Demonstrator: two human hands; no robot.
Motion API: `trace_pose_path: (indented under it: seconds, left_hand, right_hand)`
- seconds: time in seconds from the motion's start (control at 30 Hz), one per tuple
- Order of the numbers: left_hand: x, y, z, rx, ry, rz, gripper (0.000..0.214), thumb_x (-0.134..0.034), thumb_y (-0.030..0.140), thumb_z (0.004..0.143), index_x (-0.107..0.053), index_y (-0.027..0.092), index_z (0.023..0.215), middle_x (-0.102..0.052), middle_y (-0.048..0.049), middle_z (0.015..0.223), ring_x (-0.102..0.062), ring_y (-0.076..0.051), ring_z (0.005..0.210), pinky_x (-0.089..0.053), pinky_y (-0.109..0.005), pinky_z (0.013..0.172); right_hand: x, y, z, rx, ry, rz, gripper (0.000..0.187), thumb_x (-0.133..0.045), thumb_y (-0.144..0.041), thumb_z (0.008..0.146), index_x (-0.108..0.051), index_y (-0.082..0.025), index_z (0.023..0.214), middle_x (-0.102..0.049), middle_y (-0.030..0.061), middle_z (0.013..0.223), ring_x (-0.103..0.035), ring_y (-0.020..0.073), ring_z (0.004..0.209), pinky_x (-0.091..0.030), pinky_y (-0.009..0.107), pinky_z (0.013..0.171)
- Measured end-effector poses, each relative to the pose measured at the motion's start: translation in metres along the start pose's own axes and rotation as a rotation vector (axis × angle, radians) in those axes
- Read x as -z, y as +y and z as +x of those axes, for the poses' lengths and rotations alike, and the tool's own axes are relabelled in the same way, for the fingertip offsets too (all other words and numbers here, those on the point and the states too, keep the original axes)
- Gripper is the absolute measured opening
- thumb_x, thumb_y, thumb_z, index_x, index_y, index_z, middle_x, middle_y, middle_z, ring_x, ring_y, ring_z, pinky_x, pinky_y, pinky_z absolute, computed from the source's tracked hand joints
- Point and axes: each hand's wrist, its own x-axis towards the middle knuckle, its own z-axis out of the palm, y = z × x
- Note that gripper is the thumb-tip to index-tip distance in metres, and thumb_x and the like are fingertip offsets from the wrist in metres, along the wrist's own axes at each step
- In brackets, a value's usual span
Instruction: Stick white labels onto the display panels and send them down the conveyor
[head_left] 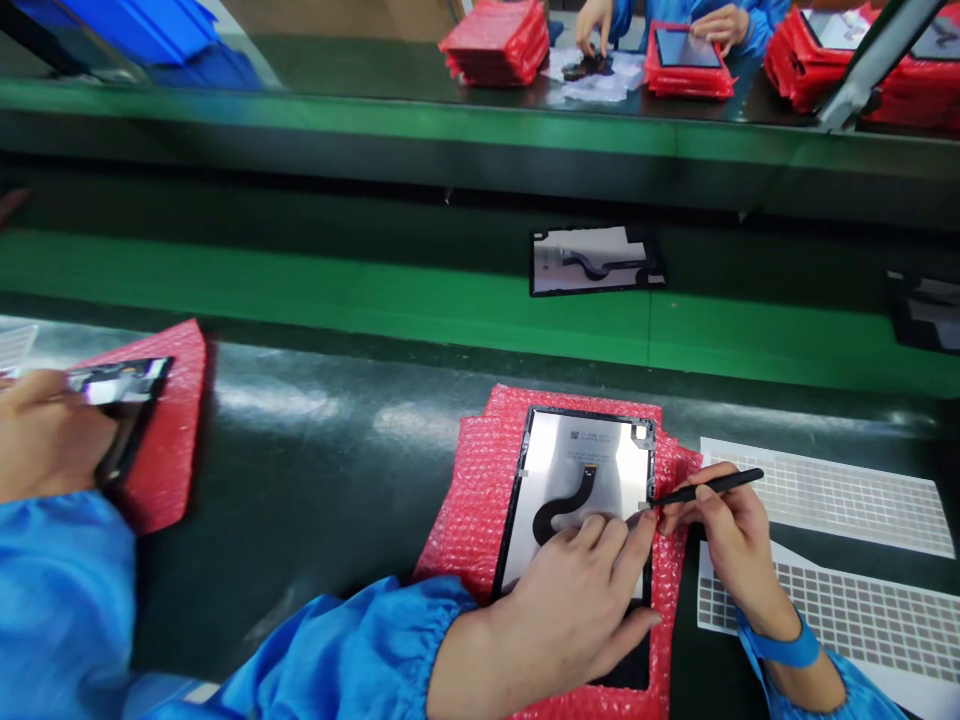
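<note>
A tablet screen panel (570,440) lies back side up on red bubble wrap (480,480), showing a silvery back, a black frame and a curved black flex cable (555,510). My left hand (562,600) rests flat across its lower part, fingers stretched out, covering some of it. Its index fingertip touches the panel near the right edge. My right hand (735,530), a blue band at the wrist, grips black tweezers (720,484). Their tip meets the panel's right edge beside a small light tab (643,507), close to my left fingertip.
Sheets of small grey squares (832,495) lie right of my right hand. Another panel (592,262) sits on the green conveyor (337,290). A co-worker's hand (52,430) holds a device at left. Across the line, another person's hands work near red bubble-wrap stacks (495,45).
</note>
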Motion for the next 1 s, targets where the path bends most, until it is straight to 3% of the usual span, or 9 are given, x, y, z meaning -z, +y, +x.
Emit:
trace_pose_path:
  seconds: [0.17,0.4,0.73,0.9,1.0]
  left_hand:
    - [0.0008,0.0003,0.0023,0.016,-0.008,0.013,0.076,-0.042,0.053,0.106,-0.036,-0.001,0.159,-0.067,-0.0218,0.118,-0.065,-0.034,0.100,-0.062,-0.045,0.076]
    - [0.0010,-0.0009,0.0039,-0.001,-0.003,0.008,0.077,-0.043,0.052,0.107,-0.035,-0.004,0.159,-0.067,-0.0241,0.120,-0.066,-0.036,0.103,-0.063,-0.049,0.081]
    - [0.0071,-0.0039,0.0047,0.040,-0.047,-0.115,0.073,-0.048,0.048,0.106,-0.037,-0.003,0.157,-0.067,-0.0263,0.129,-0.067,-0.037,0.113,-0.062,-0.053,0.091]
    - [0.0081,-0.0021,0.0084,0.084,0.006,-0.180,0.073,-0.059,0.047,0.102,-0.042,-0.001,0.154,-0.069,-0.0237,0.127,-0.069,-0.037,0.111,-0.063,-0.053,0.092]
    - [0.0099,-0.0067,0.0001,0.098,0.102,-0.276,0.069,-0.063,0.046,0.099,-0.045,0.006,0.153,-0.070,-0.0198,0.128,-0.071,-0.033,0.111,-0.062,-0.049,0.093]
  right_hand:
    - [-0.0002,-0.0002,0.0002,-0.009,0.006,-0.004,0.017,-0.066,-0.040,0.104,-0.062,-0.024,0.106,-0.078,0.0018,0.078,-0.077,0.0191,0.062,-0.062,0.029,0.059]
    - [0.0004,0.0018,-0.0017,-0.026,0.076,0.024,0.018,-0.067,-0.040,0.103,-0.061,-0.024,0.108,-0.078,0.0023,0.080,-0.076,0.0196,0.064,-0.063,0.031,0.060]
    - [0.0003,0.0004,-0.0006,-0.030,0.072,0.038,0.023,-0.069,-0.043,0.100,-0.060,-0.024,0.106,-0.078,0.0018,0.076,-0.076,0.0217,0.060,-0.063,0.034,0.059]
    - [0.0028,0.0038,0.0022,-0.008,0.103,0.060,0.023,-0.067,-0.043,0.101,-0.058,-0.023,0.105,-0.078,0.0025,0.074,-0.075,0.0209,0.056,-0.062,0.033,0.057]
    - [0.0044,0.0050,0.0039,0.022,0.139,0.092,0.024,-0.068,-0.044,0.099,-0.058,-0.023,0.105,-0.077,0.0021,0.071,-0.075,0.0215,0.054,-0.062,0.033,0.056]
